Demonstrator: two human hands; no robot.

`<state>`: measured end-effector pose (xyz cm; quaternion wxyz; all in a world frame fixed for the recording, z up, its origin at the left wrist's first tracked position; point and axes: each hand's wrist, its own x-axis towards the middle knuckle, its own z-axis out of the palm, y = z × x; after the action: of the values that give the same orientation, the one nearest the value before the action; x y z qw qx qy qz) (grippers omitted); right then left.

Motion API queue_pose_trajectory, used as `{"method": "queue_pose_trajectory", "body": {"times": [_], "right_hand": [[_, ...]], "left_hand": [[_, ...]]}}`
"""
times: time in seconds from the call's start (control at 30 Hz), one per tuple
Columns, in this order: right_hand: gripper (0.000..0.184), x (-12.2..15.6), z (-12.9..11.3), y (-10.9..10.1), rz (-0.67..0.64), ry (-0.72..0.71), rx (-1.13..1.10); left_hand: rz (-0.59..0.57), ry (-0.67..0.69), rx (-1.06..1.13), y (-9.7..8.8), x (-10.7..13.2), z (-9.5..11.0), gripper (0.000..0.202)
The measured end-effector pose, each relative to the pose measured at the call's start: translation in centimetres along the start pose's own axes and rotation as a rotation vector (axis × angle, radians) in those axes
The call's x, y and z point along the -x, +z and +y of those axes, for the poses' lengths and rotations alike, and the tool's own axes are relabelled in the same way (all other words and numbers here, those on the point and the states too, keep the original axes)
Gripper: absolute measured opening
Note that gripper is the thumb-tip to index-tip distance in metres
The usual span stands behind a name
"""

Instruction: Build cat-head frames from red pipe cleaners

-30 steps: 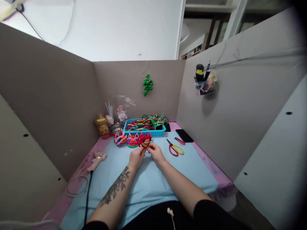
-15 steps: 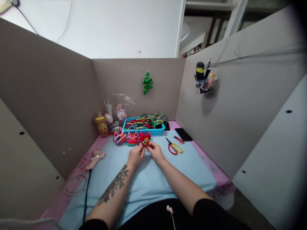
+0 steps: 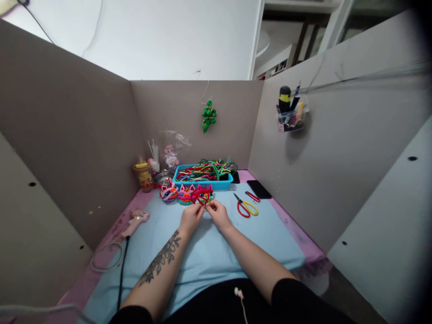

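Note:
Between my two hands is a red pipe-cleaner shape (image 3: pixel 200 196), bent into open loops. My left hand (image 3: pixel 191 218) pinches its lower end from the left. My right hand (image 3: pixel 217 213) closes on the same lower end from the right, fingertips close to those of the left. Just behind the red loops stand colourful pipe-cleaner figures: an orange and pink one (image 3: pixel 186 195), and one partly hidden by the loops. Another striped figure (image 3: pixel 168 192) sits further left.
A blue tray (image 3: pixel 221 185) full of pipe cleaners stands at the back. Scissors (image 3: pixel 246 208), a red cutter (image 3: pixel 253 196) and a black phone (image 3: pixel 259 189) lie to the right. A pink glue gun (image 3: pixel 135 223) with its cable lies left, near a brown cup (image 3: pixel 144 177). Panels enclose three sides.
The red loops have turned slightly and look rounder and lower. Both hands keep their pinch in nearly the same place; the view has shifted a little.

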<state>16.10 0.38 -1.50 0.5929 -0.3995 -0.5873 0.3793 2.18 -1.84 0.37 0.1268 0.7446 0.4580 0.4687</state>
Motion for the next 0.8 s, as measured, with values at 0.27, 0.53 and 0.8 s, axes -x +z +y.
{"method": "queue_pose_trajectory", "body": {"times": [0.27,0.53,0.8], "right_hand": [[0.021,0.31,-0.18,0.34,-0.024,0.048,0.032],[0.034,0.42,-0.11,0.33,-0.002,0.121,0.014],[0.04,0.15,0.42,0.49,0.046,0.23,-0.077]], "left_hand": [[-0.03,0.049,-0.162,0.24,-0.01,-0.6,0.02],[-0.1,0.099,-0.367,0.36,0.07,-0.57,0.022],[-0.152,0.133,-0.495,0.34,0.09,-0.14,0.019]]}}
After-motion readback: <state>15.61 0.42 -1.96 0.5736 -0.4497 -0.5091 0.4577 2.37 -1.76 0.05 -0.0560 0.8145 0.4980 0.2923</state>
